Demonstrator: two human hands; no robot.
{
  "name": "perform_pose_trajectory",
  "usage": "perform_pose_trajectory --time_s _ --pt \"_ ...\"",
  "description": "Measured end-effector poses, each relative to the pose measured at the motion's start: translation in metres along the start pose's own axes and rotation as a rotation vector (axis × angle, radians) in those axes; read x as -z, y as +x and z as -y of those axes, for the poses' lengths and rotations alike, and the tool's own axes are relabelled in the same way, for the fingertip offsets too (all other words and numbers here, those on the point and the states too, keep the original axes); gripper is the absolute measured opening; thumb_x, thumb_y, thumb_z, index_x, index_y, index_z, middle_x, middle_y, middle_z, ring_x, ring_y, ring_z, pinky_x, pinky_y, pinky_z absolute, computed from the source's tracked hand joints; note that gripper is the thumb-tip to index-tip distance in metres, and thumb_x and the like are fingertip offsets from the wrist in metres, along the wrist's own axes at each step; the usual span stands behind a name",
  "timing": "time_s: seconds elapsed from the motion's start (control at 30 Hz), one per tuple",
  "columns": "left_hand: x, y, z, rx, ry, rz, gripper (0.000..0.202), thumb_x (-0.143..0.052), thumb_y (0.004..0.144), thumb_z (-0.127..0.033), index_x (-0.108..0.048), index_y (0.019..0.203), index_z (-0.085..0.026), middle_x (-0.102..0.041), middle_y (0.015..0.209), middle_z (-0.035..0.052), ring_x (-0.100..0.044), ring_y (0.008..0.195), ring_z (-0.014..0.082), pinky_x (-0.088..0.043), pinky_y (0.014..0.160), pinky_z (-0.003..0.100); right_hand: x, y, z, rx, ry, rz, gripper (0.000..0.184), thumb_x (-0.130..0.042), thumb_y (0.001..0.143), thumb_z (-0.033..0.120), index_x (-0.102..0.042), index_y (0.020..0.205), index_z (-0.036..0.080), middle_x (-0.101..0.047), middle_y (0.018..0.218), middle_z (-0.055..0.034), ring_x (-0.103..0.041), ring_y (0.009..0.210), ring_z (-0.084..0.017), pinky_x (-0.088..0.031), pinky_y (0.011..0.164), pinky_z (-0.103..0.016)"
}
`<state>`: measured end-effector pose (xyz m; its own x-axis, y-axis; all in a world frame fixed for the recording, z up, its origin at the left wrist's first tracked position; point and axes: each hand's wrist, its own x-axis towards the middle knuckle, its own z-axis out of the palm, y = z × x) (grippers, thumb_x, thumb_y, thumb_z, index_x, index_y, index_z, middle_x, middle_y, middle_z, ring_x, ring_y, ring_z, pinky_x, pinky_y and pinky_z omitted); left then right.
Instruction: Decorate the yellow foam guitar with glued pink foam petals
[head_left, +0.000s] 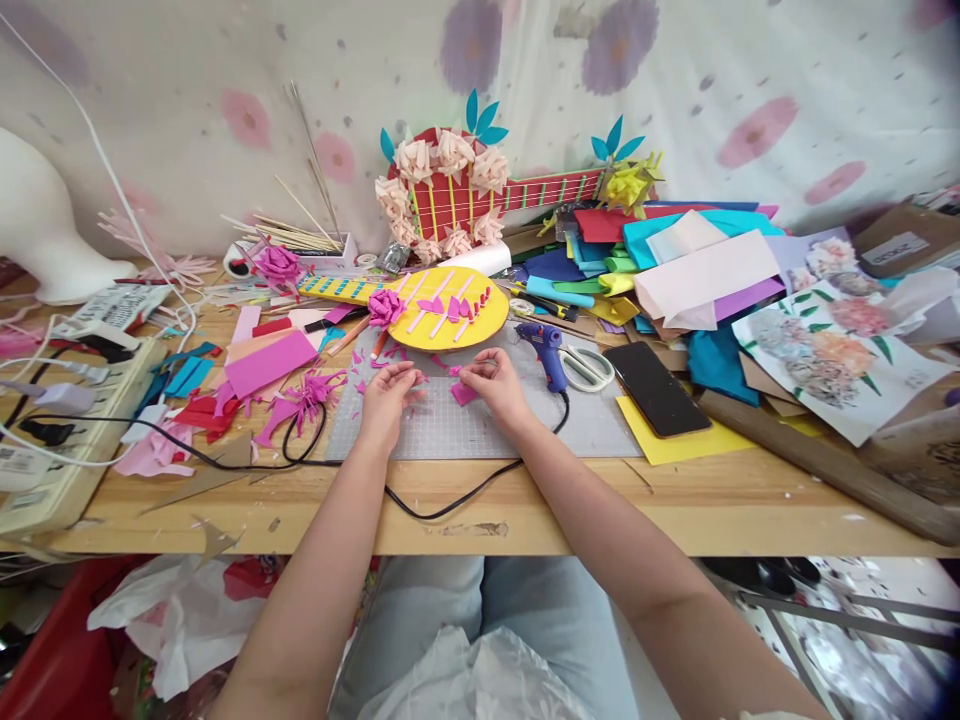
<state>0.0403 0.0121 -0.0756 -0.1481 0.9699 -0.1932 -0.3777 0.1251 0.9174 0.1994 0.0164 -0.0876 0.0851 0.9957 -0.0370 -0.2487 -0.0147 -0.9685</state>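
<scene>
Over the grey cutting mat [592,430], my left hand [388,402] is closed, thumb and fingertips together; what it may hold is too small to name. Facing it, my right hand [495,385] pinches a small magenta paper piece [454,371]. Just below those fingertips lies a magenta paper rectangle [463,394]. Behind both hands rests a yellow paper lute-shaped instrument [427,338] with pink strips and a magenta paper flower [385,308]. A purple glue gun [549,358] and white-handled scissors [592,372] are to the right of my right hand.
The glue gun's black cord [442,515] loops along the table's front, below my wrists. Magenta scraps [304,400] and a power strip [82,450] are on the left. Rightward are a phone [656,388], a brown tube [825,465] and stacked coloured paper [705,265]. A red paper guitar [442,195] stands behind.
</scene>
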Motion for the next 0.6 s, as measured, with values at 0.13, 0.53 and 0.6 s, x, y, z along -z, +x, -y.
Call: perform_pose_trajectory --time_s 0.13,0.53,0.6 --pt "-0.001 0.002 -0.001 -0.051 -0.013 -0.05 0.014 -0.064 0.063 -0.014 -0.06 0.077 -0.014 -0.057 0.067 -0.0011 -0.056 0.063 0.0083 -0.05 0.058 0.023 0.0 0.001 0.0 -0.003 -0.006 0.008 0.049 -0.074 0.054 0.034 -0.036 0.083 0.024 -0.061 0.064 0.0075 -0.055 0.055 -0.009 -0.042 0.053 -0.022" --pt "0.01 0.016 -0.018 -0.274 -0.238 -0.296 0.026 -0.042 0.067 -0.001 -0.042 0.083 -0.02 -0.045 0.051 -0.0083 -0.039 0.043 0.0051 -0.032 0.045 0.016 0.004 0.003 -0.002 0.016 -0.025 -0.05 0.045 -0.071 0.055 0.033 -0.036 0.082 0.024 -0.06 0.065 0.0064 -0.056 0.059 -0.01 -0.043 0.058 -0.025" --pt "0.005 0.014 -0.014 -0.276 -0.199 -0.244 0.022 -0.046 0.069 -0.004 -0.042 0.084 -0.02 -0.043 0.049 -0.0092 -0.037 0.041 0.0051 -0.032 0.044 0.016 0.004 0.003 -0.002 0.013 -0.028 -0.056 0.046 -0.071 0.055 0.034 -0.036 0.082 0.024 -0.06 0.065 0.0066 -0.056 0.059 -0.01 -0.043 0.058 -0.025"
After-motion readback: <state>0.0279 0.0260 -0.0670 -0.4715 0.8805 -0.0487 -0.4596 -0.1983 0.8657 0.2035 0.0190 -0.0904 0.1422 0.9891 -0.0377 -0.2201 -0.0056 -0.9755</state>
